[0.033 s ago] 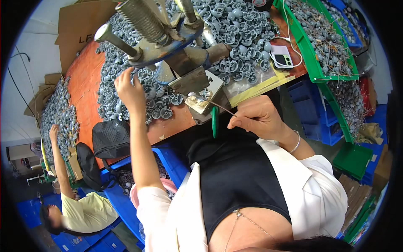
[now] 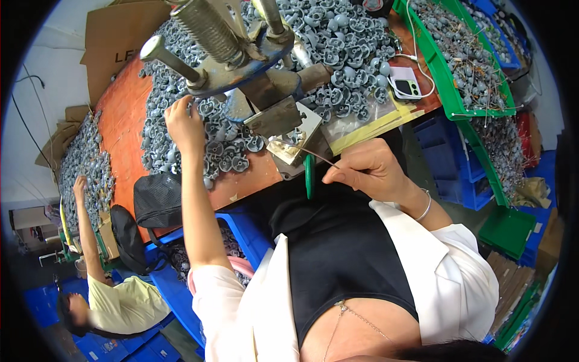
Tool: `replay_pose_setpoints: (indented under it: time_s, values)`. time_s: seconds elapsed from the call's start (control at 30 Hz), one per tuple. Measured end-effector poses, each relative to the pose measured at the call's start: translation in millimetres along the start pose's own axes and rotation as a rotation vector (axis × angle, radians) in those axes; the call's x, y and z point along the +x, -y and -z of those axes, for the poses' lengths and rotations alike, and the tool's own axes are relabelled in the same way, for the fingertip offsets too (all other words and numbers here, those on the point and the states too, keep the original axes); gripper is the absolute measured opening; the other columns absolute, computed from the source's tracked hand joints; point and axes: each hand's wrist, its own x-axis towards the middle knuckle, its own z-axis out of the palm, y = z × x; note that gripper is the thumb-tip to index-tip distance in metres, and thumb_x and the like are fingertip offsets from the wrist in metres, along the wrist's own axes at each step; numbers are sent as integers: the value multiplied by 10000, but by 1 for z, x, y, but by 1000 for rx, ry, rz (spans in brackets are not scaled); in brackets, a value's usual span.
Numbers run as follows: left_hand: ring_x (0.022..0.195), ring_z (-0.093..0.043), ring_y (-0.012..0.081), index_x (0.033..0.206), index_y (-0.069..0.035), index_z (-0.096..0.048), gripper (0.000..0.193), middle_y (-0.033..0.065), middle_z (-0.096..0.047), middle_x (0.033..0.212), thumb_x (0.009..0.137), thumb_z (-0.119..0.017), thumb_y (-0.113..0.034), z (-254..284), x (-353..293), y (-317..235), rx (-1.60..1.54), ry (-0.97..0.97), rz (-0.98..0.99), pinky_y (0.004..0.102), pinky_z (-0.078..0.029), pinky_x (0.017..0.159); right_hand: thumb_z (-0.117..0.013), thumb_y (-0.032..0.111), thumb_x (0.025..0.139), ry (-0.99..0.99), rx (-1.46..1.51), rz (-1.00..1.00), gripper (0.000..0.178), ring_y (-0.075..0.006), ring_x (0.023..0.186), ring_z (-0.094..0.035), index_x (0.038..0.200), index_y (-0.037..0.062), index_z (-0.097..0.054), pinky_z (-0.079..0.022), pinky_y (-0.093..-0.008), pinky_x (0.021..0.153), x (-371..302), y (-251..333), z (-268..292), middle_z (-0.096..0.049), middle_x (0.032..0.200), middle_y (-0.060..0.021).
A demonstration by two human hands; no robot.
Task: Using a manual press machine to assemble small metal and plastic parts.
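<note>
— Right hand [image 2: 369,167] and its thin rod [image 2: 319,158] have shifted slightly left since the last frame. Grip?
— Thumb and fingers pinched on the rod. Tip lies over the pale block [image 2: 283,151]; can't tell if they touch.
— Around that?
— Green loop [image 2: 309,177] hangs just right of the block. Press [image 2: 247,71] with thick threaded screw stands just beyond.
— Left hand [image 2: 186,127]?
— At the left part of the grey parts [image 2: 347,42], fingers bent. Can't tell if it's holding one.
— Farther out?
— Parts heaped across the orange bench [image 2: 128,105]. Phone [image 2: 405,87] near the right edge, loaded green tray [image 2: 451,111] to its right.
</note>
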Motion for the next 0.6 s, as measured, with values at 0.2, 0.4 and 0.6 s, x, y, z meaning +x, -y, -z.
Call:
replay_pose_setpoints:
  time_s: [0.2, 0.4, 0.6]
  values:
    - [821, -600, 431, 889, 4, -645, 212, 230, -640, 820, 798, -604, -183, -32, 22, 29, -13, 263, 237, 478, -470, 728, -628, 104, 878, -20, 109, -291, 141, -90, 549, -578, 940, 0, -700, -460, -236, 519, -5, 1, -10, -643, 663, -62]
    - [642, -617, 197, 1040, 10, -579, 185, 115, -629, 711, 871, -575, -65, -3, -1, 13, -260, -102, 288, 331, -482, 616, -621, 155, 890, 53, 141, -264, 182, -68, 486, -526, 827, 3, -700, -408, -222, 472, -4, -13, -8, -607, 602, -36]
    - [991, -596, 262, 1223, 28, -443, 316, 149, -580, 1052, 961, -470, -146, 32, -71, -53, -2199, 82, 950, 412, -496, 927, -602, 288, 901, 165, 287, -546, 342, -53, 454, -476, 704, 19, -680, -349, -213, 443, 5, -32, -29, -532, 504, -4]
